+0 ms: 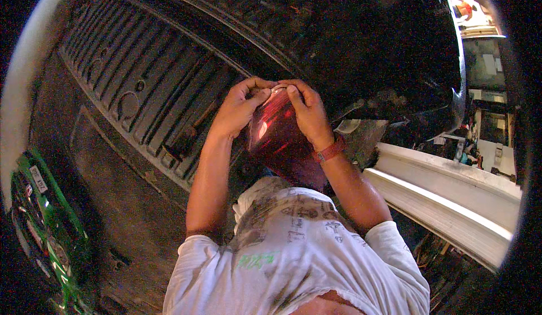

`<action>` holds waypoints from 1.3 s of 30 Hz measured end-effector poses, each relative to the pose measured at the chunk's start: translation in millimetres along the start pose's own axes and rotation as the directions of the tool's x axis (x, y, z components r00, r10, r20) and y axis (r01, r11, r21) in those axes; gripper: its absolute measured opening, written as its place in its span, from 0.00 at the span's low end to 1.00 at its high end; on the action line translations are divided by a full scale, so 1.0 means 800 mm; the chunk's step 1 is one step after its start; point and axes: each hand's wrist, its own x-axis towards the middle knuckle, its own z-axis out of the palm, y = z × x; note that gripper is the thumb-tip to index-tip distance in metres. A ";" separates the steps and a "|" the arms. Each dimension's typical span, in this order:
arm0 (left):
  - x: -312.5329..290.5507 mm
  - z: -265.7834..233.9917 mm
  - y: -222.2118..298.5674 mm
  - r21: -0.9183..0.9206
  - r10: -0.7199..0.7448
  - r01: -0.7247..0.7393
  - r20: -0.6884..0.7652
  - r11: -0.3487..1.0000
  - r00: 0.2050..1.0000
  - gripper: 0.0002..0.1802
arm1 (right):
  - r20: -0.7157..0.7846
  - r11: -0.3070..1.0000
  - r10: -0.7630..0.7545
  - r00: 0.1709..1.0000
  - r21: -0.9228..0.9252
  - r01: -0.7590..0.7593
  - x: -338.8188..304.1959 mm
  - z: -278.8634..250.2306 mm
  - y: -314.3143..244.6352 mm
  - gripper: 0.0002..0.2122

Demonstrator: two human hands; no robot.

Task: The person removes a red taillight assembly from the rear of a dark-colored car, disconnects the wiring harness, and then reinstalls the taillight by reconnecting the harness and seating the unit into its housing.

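Dark ribbed panel [147, 89], one red lamp [279, 131], two hands [240, 109]

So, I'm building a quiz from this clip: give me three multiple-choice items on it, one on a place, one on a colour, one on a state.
1. Where is the red lamp lens?
A. On the ribbed panel
B. Between both hands, in front of the chest
C. On the white ledge

2. What colour is the band on the right wrist?
A. Red
B. Blue
C. Yellow

3. How do the hands meet the lens?
A. Only the left touches it
B. Neither touches it
C. Both grip it, fingertips at its top edge

Answers:
1 B: the left hand and right hand hold it up, clear of the ribbed panel and the white ledge.
2 A: the wristband is red.
3 C: the fingers of both hands curl over the top rim.
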 end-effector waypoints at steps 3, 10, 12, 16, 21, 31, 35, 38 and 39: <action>0.003 0.007 -0.001 0.028 -0.006 0.006 0.002 1.000 1.000 0.09 | -0.020 1.000 -0.002 1.000 -0.008 0.002 0.006 -0.006 -0.003 0.13; 0.019 0.035 -0.008 0.124 0.076 -0.079 0.030 0.989 0.997 0.12 | -0.053 0.961 -0.067 0.996 -0.270 0.050 0.011 -0.032 -0.003 0.10; 0.028 0.033 -0.005 0.050 0.032 -0.035 0.062 0.998 0.998 0.15 | -0.047 0.971 -0.016 0.999 -0.238 0.004 0.016 -0.037 -0.003 0.10; 0.028 0.020 0.004 -0.090 -0.010 0.029 0.198 0.996 0.980 0.18 | -0.084 0.961 -0.072 0.994 -0.271 0.047 0.021 -0.042 -0.002 0.07; 0.030 0.024 0.002 0.234 0.068 -0.132 0.263 0.963 0.962 0.19 | -0.091 0.966 -0.062 0.994 -0.255 0.037 0.021 -0.052 -0.008 0.09; 0.024 0.040 0.007 -0.004 0.198 -0.199 0.099 0.980 0.975 0.15 | 0.278 0.721 -0.065 0.958 -0.650 0.238 0.065 -0.090 -0.105 0.06; 0.021 0.048 0.009 -0.003 0.154 -0.154 0.068 0.988 0.986 0.13 | 0.370 0.617 -0.030 0.928 -0.724 0.309 0.073 -0.102 -0.122 0.07; 0.018 0.045 0.011 0.041 0.148 -0.152 0.084 0.988 0.985 0.11 | 0.417 0.576 -0.059 0.907 -0.728 0.372 0.079 -0.102 -0.121 0.08; 0.018 0.045 0.011 0.050 0.137 -0.141 0.077 0.989 0.988 0.11 | 0.423 0.591 -0.072 0.903 -0.711 0.380 0.081 -0.103 -0.120 0.07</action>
